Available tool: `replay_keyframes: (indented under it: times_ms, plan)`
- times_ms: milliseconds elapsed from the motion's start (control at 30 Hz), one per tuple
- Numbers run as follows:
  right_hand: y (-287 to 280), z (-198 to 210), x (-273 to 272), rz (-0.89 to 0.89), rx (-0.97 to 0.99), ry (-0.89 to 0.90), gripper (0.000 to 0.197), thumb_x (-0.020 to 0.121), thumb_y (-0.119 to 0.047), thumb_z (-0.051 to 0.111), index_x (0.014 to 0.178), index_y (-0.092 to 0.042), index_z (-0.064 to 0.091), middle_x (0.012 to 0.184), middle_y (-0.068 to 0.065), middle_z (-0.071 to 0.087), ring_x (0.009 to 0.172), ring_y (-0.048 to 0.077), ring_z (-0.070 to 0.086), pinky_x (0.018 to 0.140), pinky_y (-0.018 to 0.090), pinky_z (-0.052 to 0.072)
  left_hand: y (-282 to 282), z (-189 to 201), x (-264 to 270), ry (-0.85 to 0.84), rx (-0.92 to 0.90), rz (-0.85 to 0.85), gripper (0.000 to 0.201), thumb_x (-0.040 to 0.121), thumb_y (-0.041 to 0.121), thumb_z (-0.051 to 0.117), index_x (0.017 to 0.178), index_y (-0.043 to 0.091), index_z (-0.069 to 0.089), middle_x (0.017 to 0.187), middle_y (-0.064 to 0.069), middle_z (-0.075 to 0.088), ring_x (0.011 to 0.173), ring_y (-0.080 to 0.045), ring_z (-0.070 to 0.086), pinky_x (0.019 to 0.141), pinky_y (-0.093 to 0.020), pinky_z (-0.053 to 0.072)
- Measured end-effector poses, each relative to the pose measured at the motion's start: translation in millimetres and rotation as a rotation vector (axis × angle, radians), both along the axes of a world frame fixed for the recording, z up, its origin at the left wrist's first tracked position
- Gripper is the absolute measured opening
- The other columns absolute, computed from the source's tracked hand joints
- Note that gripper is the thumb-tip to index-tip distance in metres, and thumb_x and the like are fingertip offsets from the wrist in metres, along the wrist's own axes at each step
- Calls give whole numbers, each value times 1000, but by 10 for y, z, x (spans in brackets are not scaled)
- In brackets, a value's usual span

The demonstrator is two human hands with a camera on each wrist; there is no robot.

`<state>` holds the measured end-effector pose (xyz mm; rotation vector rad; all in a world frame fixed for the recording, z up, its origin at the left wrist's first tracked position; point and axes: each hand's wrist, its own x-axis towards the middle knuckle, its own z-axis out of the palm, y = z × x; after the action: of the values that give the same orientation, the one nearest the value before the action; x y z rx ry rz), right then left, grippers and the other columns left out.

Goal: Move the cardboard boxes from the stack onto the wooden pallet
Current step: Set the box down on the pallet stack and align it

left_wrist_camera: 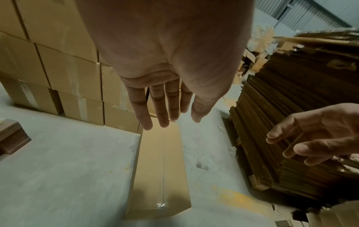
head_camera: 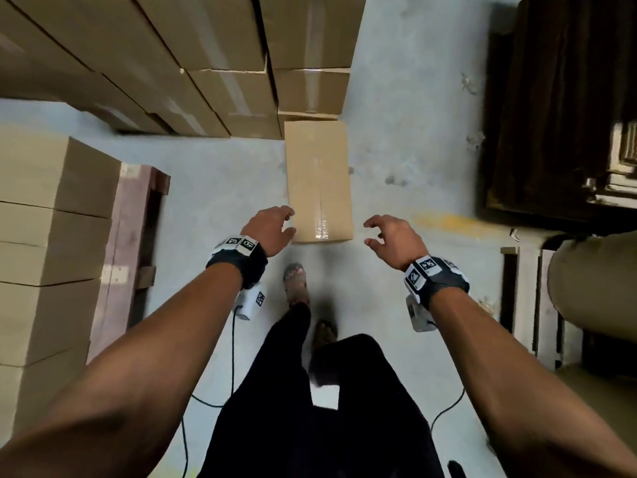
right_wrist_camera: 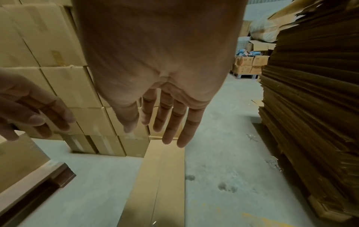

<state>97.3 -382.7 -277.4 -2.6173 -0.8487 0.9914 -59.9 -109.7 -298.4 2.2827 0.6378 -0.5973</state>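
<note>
Both arms reach forward and down, left hand [head_camera: 272, 229] and right hand [head_camera: 393, 238] spread, fingers loose, holding nothing.

- Single cardboard box [head_camera: 319, 181] on the floor: plain tan, with a clear glossy tape strip along its top seam.
- Stack of cardboard boxes [head_camera: 193, 60]: same tan, pale tape stripes seen on the faces.
- Boxes on the wooden pallet [head_camera: 51, 215]: tan, unmarked.
- Wooden pallet [head_camera: 132, 215]: dark reddish brown.
- Floor [head_camera: 406, 139]: pale grey concrete, marked with a yellow smear [head_camera: 444, 220] and dark spots.
- Flattened cardboard pile [right_wrist_camera: 314, 98]: dark brown, striped by layered edges.
- Wrist bands [head_camera: 238, 258]: black, carrying white tags printed with black square-code patterns.
- Trousers [head_camera: 310, 408]: black.
</note>
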Motion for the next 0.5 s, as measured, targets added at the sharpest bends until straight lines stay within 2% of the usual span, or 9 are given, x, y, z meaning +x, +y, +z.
replay_keyframes:
  times_ms: [133, 233, 333, 433, 500]
  plan:
    - [208, -433, 411, 39, -21, 26, 40, 96, -31, 71, 134, -30, 60, 134, 0, 62, 112, 26, 66, 87, 47, 59, 217, -525, 395, 66, -14, -10, 50, 99, 35, 63, 147, 25, 51, 140, -3, 59, 122, -28, 63, 104, -50, 51]
    - [373, -918, 703, 82, -26, 27, 43, 97, -31, 69, 138, -27, 58, 137, 3, 60, 116, 30, 64, 88, 46, 57, 324, -960, 652, 68, -4, 10, 53, 98, 36, 61, 148, 25, 48, 145, -3, 56, 123, -30, 62, 105, -50, 50]
    - [530, -1641, 987, 135, -12, 44, 52, 98, -33, 69, 146, -20, 52, 143, 7, 56, 122, 35, 59, 94, 46, 54, 408, -1560, 875, 64, 3, 46, 58, 97, 38, 57, 152, 27, 42, 150, -2, 49, 124, -29, 62, 106, -49, 49]
    - [646, -2517, 1203, 187, 8, 33, 63, 99, -40, 67, 153, -17, 43, 151, 9, 46, 124, 39, 54, 95, 52, 54, 442, -2293, 1045, 40, 20, 72, 62, 97, 37, 54, 155, 25, 38, 154, -3, 43, 126, -30, 60, 105, -47, 49]
    - [697, -3069, 1297, 206, 19, 28, 69, 99, -45, 64, 155, -16, 39, 157, 8, 39, 124, 41, 51, 96, 54, 54, 428, -2781, 1127, 36, 21, 91, 69, 92, 45, 47, 157, 22, 37, 157, -4, 38, 129, -32, 56, 106, -45, 48]
